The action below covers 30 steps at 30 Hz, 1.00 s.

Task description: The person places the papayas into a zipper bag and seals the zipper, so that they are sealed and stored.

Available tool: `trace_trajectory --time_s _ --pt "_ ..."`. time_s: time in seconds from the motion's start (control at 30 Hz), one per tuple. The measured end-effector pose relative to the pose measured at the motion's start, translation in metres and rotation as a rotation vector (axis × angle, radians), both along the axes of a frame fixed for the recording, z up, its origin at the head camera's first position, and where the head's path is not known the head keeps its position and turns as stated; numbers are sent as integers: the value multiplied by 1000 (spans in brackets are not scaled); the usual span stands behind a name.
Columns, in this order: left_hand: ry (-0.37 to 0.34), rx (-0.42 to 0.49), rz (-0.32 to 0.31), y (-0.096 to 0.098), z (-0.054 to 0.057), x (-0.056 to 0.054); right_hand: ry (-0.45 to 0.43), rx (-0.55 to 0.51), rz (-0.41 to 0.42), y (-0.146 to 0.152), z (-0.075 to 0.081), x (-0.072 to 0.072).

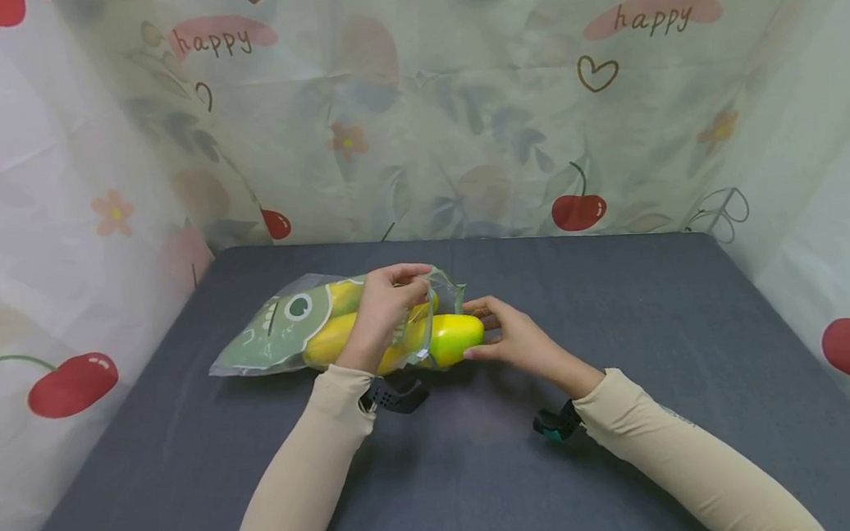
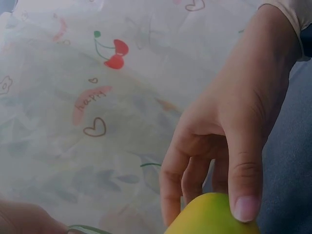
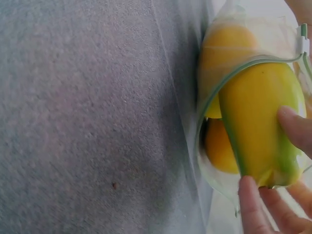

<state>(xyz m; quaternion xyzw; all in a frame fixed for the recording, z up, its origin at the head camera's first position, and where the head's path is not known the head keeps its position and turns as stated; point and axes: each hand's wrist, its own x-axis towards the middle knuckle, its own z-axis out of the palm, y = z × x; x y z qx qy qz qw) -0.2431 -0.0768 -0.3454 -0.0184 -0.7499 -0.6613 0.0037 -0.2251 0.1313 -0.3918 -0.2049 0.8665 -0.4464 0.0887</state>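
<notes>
A clear zip bag with a green cartoon face lies on its side, its mouth facing right. My left hand pinches the upper rim of that mouth between thumb and fingers. Halfway through the opening sits a yellow-green papaya, its end sticking out. Around this end my right hand curls, thumb on one side and fingers on the other. The right wrist view shows the thumb touching the papaya. More yellow fruit lies deeper in the bag, partly hidden by the film.
Beneath everything is a dark grey table. Printed curtains enclose it at the back and both sides. A white zip slider sits on the bag's rim. A thin looped wire shows at the back right corner.
</notes>
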Motion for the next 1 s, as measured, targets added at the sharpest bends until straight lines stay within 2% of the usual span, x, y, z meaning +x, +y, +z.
trace_trajectory --time_s 0.17,0.47,0.77,1.0 --pt "-8 -13 7 0 -1 0 -47 -27 -53 -1 -2 1" --pt "-6 -16 8 1 0 -1 -13 -135 -22 0 -2 0" --pt "7 -18 -1 0 2 0 17 -145 -35 -4 2 0" --pt "-10 -15 7 2 2 -1 -15 -147 -67 -6 -1 -1"
